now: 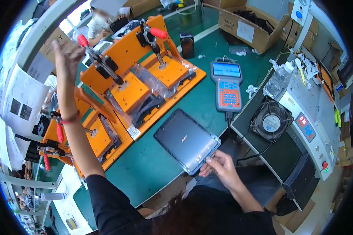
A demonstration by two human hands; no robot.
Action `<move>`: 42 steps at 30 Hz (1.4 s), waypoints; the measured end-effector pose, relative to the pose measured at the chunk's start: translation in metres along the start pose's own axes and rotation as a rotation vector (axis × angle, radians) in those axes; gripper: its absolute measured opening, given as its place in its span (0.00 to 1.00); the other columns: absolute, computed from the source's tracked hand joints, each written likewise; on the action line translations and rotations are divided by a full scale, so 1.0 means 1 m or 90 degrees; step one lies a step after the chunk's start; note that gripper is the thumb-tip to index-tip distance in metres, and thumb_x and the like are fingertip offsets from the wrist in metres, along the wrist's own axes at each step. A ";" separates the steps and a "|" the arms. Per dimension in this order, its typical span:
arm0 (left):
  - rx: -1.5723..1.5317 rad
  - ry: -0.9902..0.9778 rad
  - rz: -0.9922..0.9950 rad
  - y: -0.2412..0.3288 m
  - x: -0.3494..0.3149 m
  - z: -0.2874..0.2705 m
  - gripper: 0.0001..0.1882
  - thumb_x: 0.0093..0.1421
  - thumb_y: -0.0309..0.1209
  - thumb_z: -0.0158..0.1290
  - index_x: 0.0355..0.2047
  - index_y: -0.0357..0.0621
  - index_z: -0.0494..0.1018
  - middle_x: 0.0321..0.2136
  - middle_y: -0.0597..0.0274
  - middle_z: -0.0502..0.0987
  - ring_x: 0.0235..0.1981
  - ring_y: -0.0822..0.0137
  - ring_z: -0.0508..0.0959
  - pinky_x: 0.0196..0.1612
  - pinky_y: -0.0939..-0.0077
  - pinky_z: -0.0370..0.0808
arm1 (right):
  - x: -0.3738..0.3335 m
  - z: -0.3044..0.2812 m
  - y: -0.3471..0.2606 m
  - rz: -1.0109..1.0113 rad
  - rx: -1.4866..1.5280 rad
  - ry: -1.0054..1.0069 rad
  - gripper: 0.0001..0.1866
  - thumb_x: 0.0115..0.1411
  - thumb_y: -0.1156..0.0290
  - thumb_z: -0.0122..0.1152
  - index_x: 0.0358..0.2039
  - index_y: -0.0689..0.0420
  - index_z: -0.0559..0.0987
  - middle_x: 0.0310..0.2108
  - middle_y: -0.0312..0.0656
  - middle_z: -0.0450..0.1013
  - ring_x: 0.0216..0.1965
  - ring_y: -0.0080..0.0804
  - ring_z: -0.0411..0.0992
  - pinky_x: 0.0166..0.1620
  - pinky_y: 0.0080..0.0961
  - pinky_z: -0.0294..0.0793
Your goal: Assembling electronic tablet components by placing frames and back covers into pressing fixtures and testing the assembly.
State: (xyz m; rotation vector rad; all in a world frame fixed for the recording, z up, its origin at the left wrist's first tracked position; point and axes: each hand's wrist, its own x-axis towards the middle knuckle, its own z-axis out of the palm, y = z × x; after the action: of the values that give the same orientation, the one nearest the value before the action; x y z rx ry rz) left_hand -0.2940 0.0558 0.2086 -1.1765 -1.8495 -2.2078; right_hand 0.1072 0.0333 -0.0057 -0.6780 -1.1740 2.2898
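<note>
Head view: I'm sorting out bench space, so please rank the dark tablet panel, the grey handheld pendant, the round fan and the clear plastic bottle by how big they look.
1. Dark tablet panel, largest
2. Grey handheld pendant
3. Round fan, close to the pendant; fisheye bending makes this pair unsure
4. Clear plastic bottle, smallest

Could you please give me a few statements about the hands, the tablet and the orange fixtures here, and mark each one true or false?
1. The right hand grips the near corner of the dark tablet. True.
2. The left hand rests flat on the tablet. False: it is raised with open fingers beside the red-handled clamp of the orange fixture.
3. The tablet lies on the green table. True.
4. The handheld controller lies left of the orange fixtures. False: it lies to their right, beyond the tablet.
5. A round fan sits to the right of the tablet. True.
</note>
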 end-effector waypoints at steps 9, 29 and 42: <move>0.467 -0.103 0.475 0.037 -0.049 -0.071 0.24 0.63 0.40 0.39 0.54 0.38 0.59 0.49 0.46 0.67 0.52 0.52 0.65 0.54 0.65 0.62 | -0.012 -0.001 0.002 0.004 -0.003 -0.052 0.08 0.63 0.74 0.48 0.35 0.67 0.69 0.26 0.50 0.74 0.27 0.37 0.77 0.31 0.27 0.79; 0.466 -0.178 0.528 -0.018 -0.191 0.035 0.13 0.55 0.25 0.46 0.41 0.36 0.68 0.46 0.48 0.69 0.52 0.49 0.66 0.58 0.58 0.57 | -0.032 -0.020 -0.017 -0.257 -0.301 0.056 0.06 0.60 0.77 0.50 0.34 0.67 0.68 0.26 0.48 0.75 0.29 0.31 0.77 0.32 0.24 0.78; -0.211 -0.370 -0.425 -0.075 -0.235 0.003 0.44 0.61 0.62 0.24 0.52 0.29 0.64 0.50 0.45 0.69 0.55 0.57 0.66 0.59 0.69 0.59 | 0.013 -0.013 0.015 -0.710 -0.877 0.129 0.18 0.51 0.78 0.59 0.44 0.66 0.73 0.29 0.45 0.72 0.29 0.35 0.74 0.30 0.25 0.75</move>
State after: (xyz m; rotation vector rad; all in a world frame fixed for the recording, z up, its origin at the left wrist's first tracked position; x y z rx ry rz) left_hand -0.1601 -0.0205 0.0156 -1.5677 -2.4485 -2.8270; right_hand 0.1023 0.0414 -0.0277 -0.4066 -2.1574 0.3211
